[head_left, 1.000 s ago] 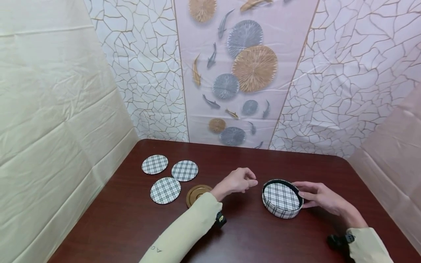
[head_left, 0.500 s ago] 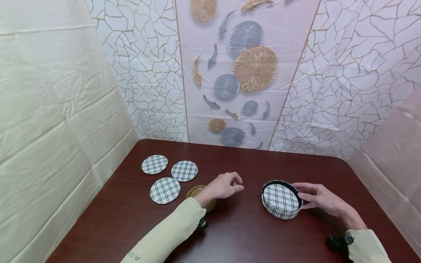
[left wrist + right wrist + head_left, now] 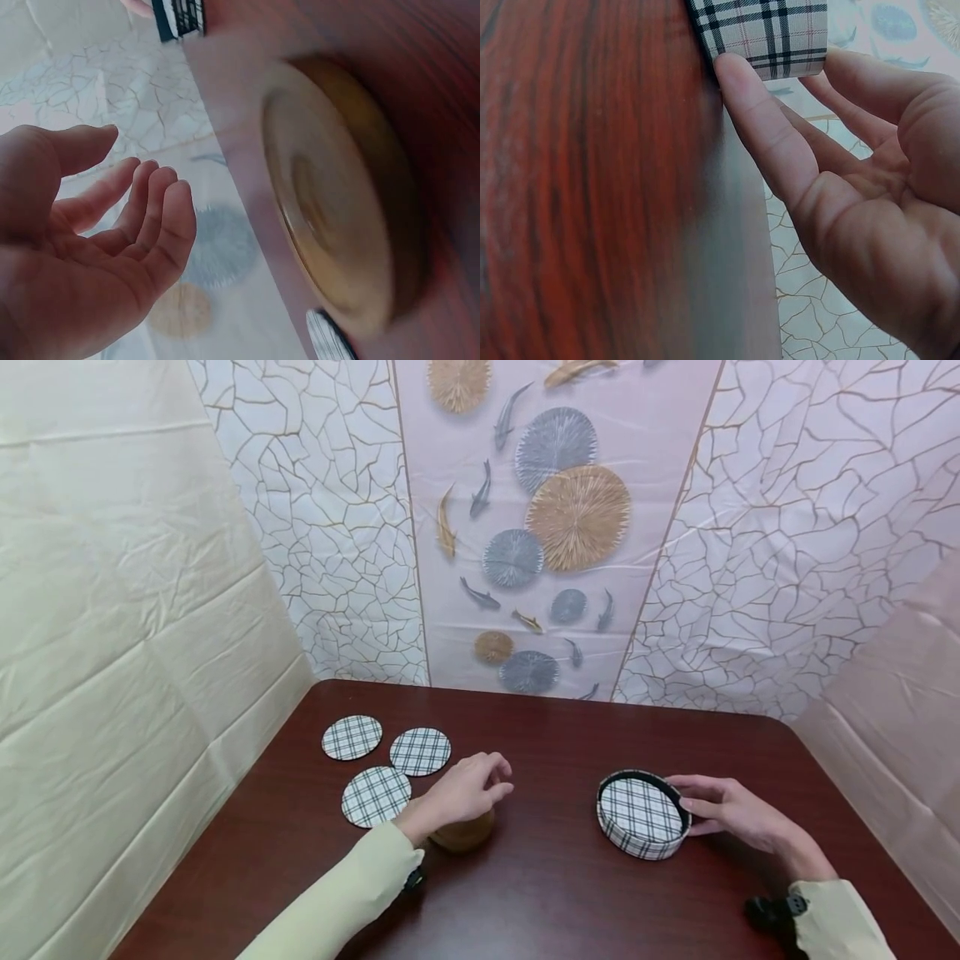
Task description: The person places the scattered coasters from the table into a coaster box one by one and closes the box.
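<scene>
My left hand [image 3: 462, 788] hovers over a round brown wooden piece [image 3: 463, 835], fingers loosely bent, holding nothing. In the left wrist view this brown piece [image 3: 326, 202] shows a raised rim and a ringed centre, apart from the hand. At the right, my right hand [image 3: 738, 812] holds the side of a round plaid coaster holder [image 3: 645, 848], thumb at its rim. Inside the holder lies a plaid coaster [image 3: 641, 810]; how many lie beneath is hidden. The right wrist view shows fingertips against the holder's plaid wall [image 3: 769, 37].
Three round plaid coasters lie at the left: a back-left coaster [image 3: 352, 737], a coaster to its right [image 3: 421, 752] and a nearer coaster [image 3: 377, 797]. The dark red table [image 3: 555, 902] meets a patterned curtain [image 3: 360, 568] at its back edge.
My left hand has moved left, away from the holder, until it is above the brown wooden piece. My right hand and the holder have stayed in place.
</scene>
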The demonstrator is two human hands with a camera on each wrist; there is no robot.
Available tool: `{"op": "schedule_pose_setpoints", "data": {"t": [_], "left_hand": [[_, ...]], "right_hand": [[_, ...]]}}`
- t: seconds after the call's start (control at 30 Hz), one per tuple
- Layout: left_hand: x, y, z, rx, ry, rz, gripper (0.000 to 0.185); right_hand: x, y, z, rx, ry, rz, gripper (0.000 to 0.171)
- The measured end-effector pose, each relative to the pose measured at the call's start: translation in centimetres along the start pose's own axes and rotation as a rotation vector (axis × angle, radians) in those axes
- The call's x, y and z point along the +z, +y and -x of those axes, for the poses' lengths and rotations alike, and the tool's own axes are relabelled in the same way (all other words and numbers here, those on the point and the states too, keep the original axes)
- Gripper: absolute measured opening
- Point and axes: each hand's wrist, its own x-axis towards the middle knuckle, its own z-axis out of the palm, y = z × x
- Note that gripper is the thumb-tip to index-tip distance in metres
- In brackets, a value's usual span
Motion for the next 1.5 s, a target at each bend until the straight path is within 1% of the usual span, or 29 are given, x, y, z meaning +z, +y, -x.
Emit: {"op": "schedule_pose_setpoints", "data": {"t": [0.2, 0.3, 0.43, 0.6, 0.67, 0.8, 0.93, 1.03, 1.13, 1.33, 1.43, 1.5], "left_hand": [[-1.2, -1.8, 1.5, 0.027, 0.052, -0.072, 0.02], [-1.8, -2.9, 2.0, 0.026, 0.076, -0.084, 0.019], [-2.6, -4.3, 2.7, -0.014, 0.091, -0.075, 0.019], [-3.2, -6.0, 3.7, -0.091, 0.09, -0.056, 0.019], [-3.4, -6.7, 4.1, -0.118, 0.089, -0.064, 0.019], [-4.1, -8.0, 4.8, -0.175, 0.085, -0.131, 0.023], [-5.0, -9.2, 5.5, -0.213, 0.084, -0.217, 0.029], [-5.6, -10.2, 5.9, -0.244, 0.088, -0.248, 0.033], [-6.1, -11.1, 6.4, -0.307, 0.076, -0.257, 0.039], [-6.8, -12.3, 7.3, -0.494, 0.022, -0.261, 0.058], [-7.2, -12.6, 7.6, -0.547, -0.01, -0.265, 0.066], [-7.4, -12.7, 7.6, -0.559, -0.029, -0.268, 0.069]], "right_hand": [[-0.1, 0.1, 0.1, 0.002, -0.001, -0.01, 0.057], [-0.1, 0.1, 0.3, 0.003, 0.0, -0.016, 0.057], [-0.2, 0.0, 0.4, 0.003, 0.003, -0.013, 0.057], [-0.1, 0.0, 0.4, 0.005, 0.004, -0.004, 0.056], [-0.1, 0.0, 0.6, 0.009, 0.008, -0.005, 0.057], [-0.1, 0.0, 1.3, 0.011, 0.016, -0.016, 0.057], [0.0, 0.1, 1.9, 0.011, 0.02, -0.027, 0.057], [0.0, 0.0, 2.2, 0.013, 0.024, -0.033, 0.057], [0.1, -0.2, 2.1, 0.008, 0.024, -0.022, 0.057], [0.3, -0.3, 0.8, -0.004, 0.005, -0.003, 0.056], [0.3, -0.3, 0.3, 0.001, -0.003, -0.007, 0.055], [0.2, -0.2, 0.1, 0.009, -0.004, -0.013, 0.054]]}}
